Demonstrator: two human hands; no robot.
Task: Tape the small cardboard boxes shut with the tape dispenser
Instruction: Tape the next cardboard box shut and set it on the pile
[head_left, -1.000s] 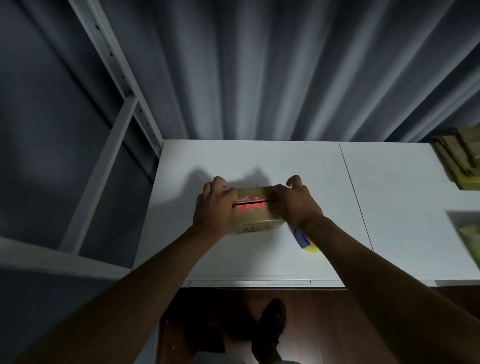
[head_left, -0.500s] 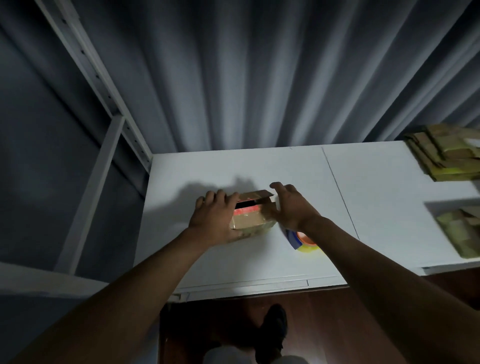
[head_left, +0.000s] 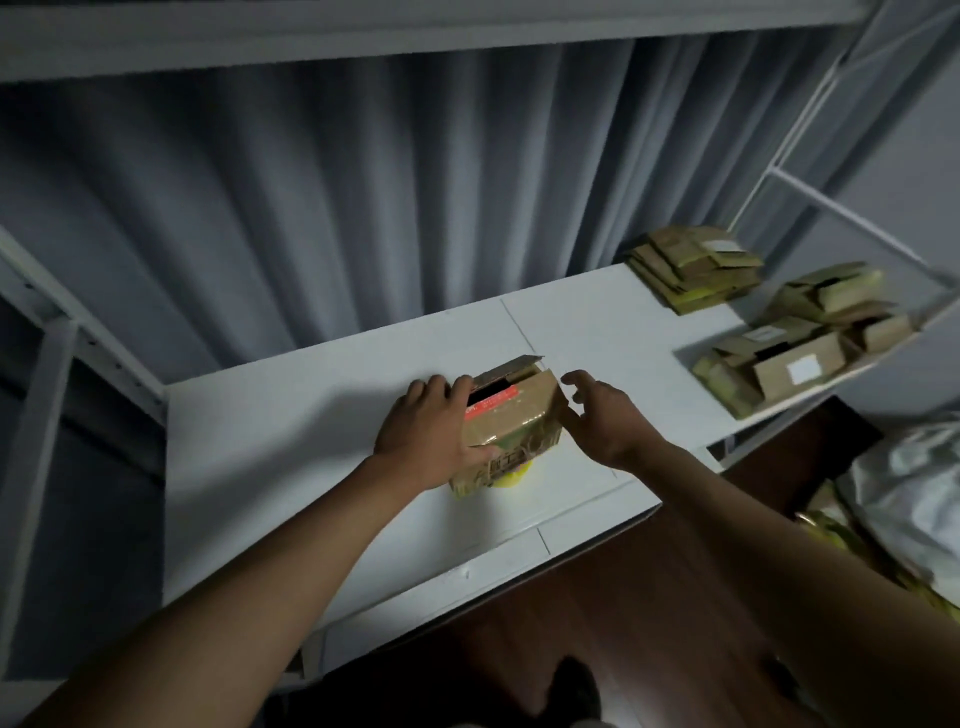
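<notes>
A white worktop (head_left: 291, 467) runs in front of a pleated grey curtain (head_left: 311, 208), framed by pale metal shelving uprights, with dark wooden floor below its near edge. Toward the right end of the worktop lie two heaps of other small cardboard boxes (head_left: 693, 267), some flattened, well apart from the work in hand.

The small cardboard box (head_left: 511, 434) sits about midway along the worktop, nearer its front edge than the curtain. Its top is not closed: the far flap (head_left: 511, 366) stands up and a dark gap shows beside a red strip. A bit of yellow (head_left: 511, 475) peeks out at the box's near bottom edge; it may be the tape dispenser, though too little shows to be sure.

The likely trouble is the flap springing up while nothing presses it, so tape would land over an open seam or wrinkle. The box could also skid or tip, as it seems to rest partly on the yellow thing.

The left hand (head_left: 431, 439) lies over the box's left end, fingers curled over the top edge and thumb along the near face, holding it. The right hand (head_left: 597, 415) hovers just beside the right end, fingers spread and loosely bent, holding nothing, forearm reaching in from the lower right.
</notes>
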